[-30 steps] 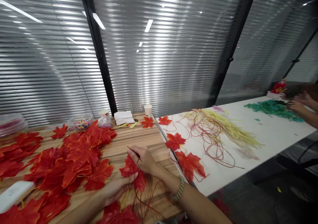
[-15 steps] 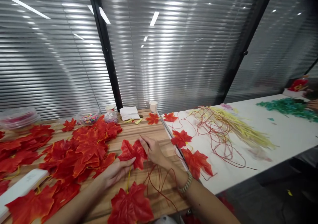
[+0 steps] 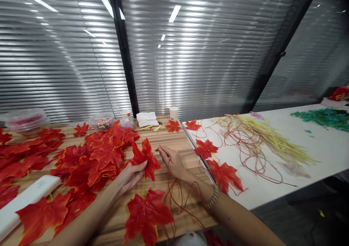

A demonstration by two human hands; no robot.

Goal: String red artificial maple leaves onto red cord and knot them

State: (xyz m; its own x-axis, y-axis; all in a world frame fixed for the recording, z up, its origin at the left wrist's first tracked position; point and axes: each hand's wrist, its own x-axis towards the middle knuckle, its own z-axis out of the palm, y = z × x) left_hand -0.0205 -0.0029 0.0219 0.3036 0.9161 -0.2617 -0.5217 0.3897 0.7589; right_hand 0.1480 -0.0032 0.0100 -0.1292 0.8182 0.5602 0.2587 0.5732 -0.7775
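closed blinds [image 3: 191, 56] run behind a wooden bench [image 3: 169, 144] that butts against a white bench [image 3: 313, 147]. the left hand [image 3: 131, 175] is clamped on the lower edge of a red leaf [image 3: 145, 158], held upright just above the wood. the right hand [image 3: 171, 161] has thumb and fingers pinched together on a thin red wire [image 3: 174, 191], whose tip pokes up just beside the leaf. to my eye the wire is the weak spot: its tail loops down among loose strands by the wrist, so a pull could snag them or drag them off the front edge. the leaf looks limp too, and a light grip could let it fold or slip. a second leaf [image 3: 147, 215] lies right below both hands, touching the loops, and the leaf pile [image 3: 92, 158] crowds the left forearm. a white box [image 3: 27, 198] sits at the far left among leaves. a cup [image 3: 173, 112], a bead tub [image 3: 103, 122] and a tissue [image 3: 147, 118] stand well back. a wire tangle [image 3: 245, 147] and yellow stems [image 3: 280, 147] lie on the white bench, well apart.
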